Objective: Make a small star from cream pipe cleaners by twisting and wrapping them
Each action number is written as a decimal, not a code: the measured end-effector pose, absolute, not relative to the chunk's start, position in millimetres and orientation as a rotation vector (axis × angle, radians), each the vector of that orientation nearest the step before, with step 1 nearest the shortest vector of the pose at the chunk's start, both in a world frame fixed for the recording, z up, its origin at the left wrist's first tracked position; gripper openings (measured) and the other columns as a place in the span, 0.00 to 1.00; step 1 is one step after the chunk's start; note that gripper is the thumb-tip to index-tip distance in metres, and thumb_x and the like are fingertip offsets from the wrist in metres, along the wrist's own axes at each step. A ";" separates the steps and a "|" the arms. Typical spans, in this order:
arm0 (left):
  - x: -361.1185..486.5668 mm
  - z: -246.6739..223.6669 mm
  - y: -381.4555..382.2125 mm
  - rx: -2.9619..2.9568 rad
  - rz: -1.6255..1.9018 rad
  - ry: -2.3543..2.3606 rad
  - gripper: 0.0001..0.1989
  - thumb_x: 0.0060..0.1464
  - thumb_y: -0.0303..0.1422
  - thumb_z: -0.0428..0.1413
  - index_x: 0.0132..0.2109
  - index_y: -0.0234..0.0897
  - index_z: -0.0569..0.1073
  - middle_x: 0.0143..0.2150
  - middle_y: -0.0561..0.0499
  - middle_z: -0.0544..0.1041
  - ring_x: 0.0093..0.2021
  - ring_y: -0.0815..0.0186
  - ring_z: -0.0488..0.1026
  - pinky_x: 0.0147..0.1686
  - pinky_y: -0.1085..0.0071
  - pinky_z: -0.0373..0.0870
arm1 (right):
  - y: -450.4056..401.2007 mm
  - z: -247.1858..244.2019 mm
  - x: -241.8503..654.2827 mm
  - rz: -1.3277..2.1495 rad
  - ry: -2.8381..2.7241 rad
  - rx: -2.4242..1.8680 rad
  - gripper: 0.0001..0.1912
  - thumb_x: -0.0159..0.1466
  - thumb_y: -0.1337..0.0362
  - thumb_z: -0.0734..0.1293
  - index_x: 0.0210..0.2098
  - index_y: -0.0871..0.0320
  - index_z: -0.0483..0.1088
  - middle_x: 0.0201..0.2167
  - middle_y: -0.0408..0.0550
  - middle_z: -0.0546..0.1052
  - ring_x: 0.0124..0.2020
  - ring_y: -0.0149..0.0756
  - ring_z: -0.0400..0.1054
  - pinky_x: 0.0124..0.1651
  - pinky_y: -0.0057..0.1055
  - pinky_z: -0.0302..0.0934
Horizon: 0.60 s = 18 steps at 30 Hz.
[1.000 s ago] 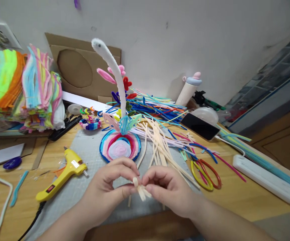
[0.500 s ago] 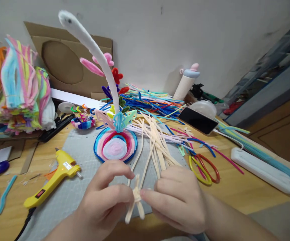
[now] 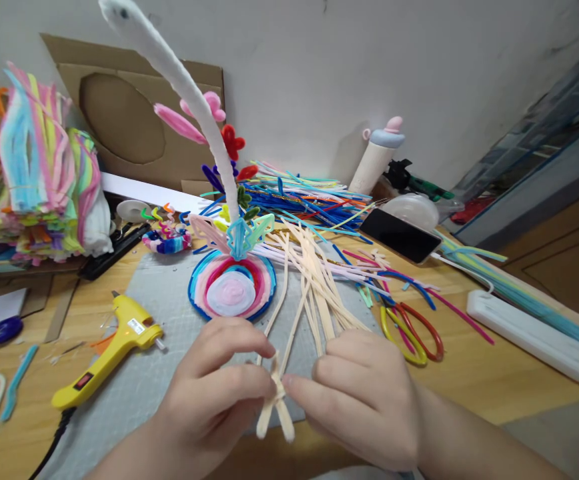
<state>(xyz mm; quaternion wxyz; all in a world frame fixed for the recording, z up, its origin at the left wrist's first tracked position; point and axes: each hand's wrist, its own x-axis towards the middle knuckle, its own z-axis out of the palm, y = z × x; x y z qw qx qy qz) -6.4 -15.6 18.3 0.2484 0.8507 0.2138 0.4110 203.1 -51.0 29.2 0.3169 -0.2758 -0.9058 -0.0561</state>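
Note:
My left hand (image 3: 219,387) pinches a small cream pipe-cleaner piece (image 3: 279,393) between thumb and fingers. Two short ends of the piece point down toward me, and another end rises between my hands. From the right, my right hand (image 3: 359,393) has its fingers curled and its fingertips on the middle of the same piece. Behind my hands lie long cream pipe cleaners (image 3: 314,273) on the grey mat (image 3: 169,293). A round coil base (image 3: 230,293) in blue and pink stands beyond my left hand, with a tall white stem (image 3: 184,80) rising behind it.
A yellow glue gun (image 3: 109,350) lies at the left, scissors (image 3: 409,333) at the right. Further back are a phone (image 3: 399,235), a white bottle (image 3: 375,157), a power strip (image 3: 532,337), blue pipe cleaners (image 3: 304,207) and coloured bundles (image 3: 34,153).
The view has shifted slightly. The two lower ends of the cream piece now spread a little wider apart, while both hands keep nearly the same pose on it.

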 end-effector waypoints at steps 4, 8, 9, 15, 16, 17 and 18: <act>-7.7 18.0 -14.3 2.341 1.030 0.603 0.15 0.45 0.16 0.55 0.36 0.41 0.72 0.39 0.48 0.73 0.43 0.61 0.68 0.44 0.67 0.63 | -51.3 26.5 203.2 -0.117 -2.377 -0.763 0.10 0.60 0.68 0.63 0.42 0.63 0.69 0.18 0.43 0.67 0.21 0.33 0.55 0.24 0.32 0.42; -6.7 19.1 -13.4 2.237 0.948 0.584 0.16 0.47 0.18 0.55 0.41 0.41 0.71 0.38 0.48 0.73 0.42 0.63 0.69 0.43 0.67 0.65 | -49.6 23.1 203.1 0.054 -2.324 -0.853 0.09 0.60 0.69 0.62 0.41 0.60 0.69 0.21 0.43 0.68 0.22 0.32 0.57 0.25 0.31 0.46; -6.1 19.3 -13.3 2.194 0.943 0.581 0.15 0.48 0.18 0.55 0.41 0.40 0.71 0.37 0.49 0.73 0.41 0.64 0.69 0.43 0.68 0.65 | -48.8 23.2 202.6 0.129 -2.289 -0.883 0.08 0.60 0.70 0.62 0.40 0.60 0.69 0.21 0.43 0.69 0.23 0.31 0.58 0.26 0.30 0.47; -1.2 16.1 -15.8 1.845 0.900 0.651 0.07 0.52 0.23 0.54 0.37 0.39 0.72 0.35 0.50 0.75 0.39 0.65 0.71 0.42 0.68 0.66 | -46.9 26.6 194.2 0.658 -2.028 -0.991 0.08 0.59 0.74 0.61 0.34 0.59 0.70 0.24 0.42 0.72 0.22 0.26 0.61 0.27 0.24 0.53; 0.0 14.9 -16.5 1.777 0.873 0.688 0.05 0.52 0.24 0.54 0.36 0.38 0.71 0.35 0.51 0.75 0.38 0.65 0.71 0.41 0.69 0.66 | -47.2 25.2 192.4 0.731 -1.982 -1.025 0.08 0.59 0.73 0.61 0.34 0.58 0.70 0.24 0.42 0.73 0.22 0.25 0.61 0.26 0.23 0.54; 1.3 13.7 -17.0 1.712 0.845 0.738 0.03 0.52 0.25 0.55 0.35 0.37 0.70 0.34 0.51 0.74 0.37 0.65 0.71 0.40 0.69 0.66 | -47.7 22.9 190.7 0.797 -1.934 -1.077 0.07 0.59 0.72 0.61 0.33 0.58 0.70 0.24 0.41 0.72 0.21 0.25 0.61 0.24 0.22 0.54; 2.8 12.5 -17.3 1.653 0.820 0.792 0.02 0.52 0.26 0.55 0.33 0.37 0.69 0.33 0.51 0.73 0.36 0.66 0.70 0.38 0.70 0.66 | -48.0 19.8 189.1 0.849 -1.888 -1.142 0.06 0.60 0.71 0.61 0.33 0.58 0.70 0.23 0.41 0.71 0.21 0.25 0.60 0.23 0.22 0.53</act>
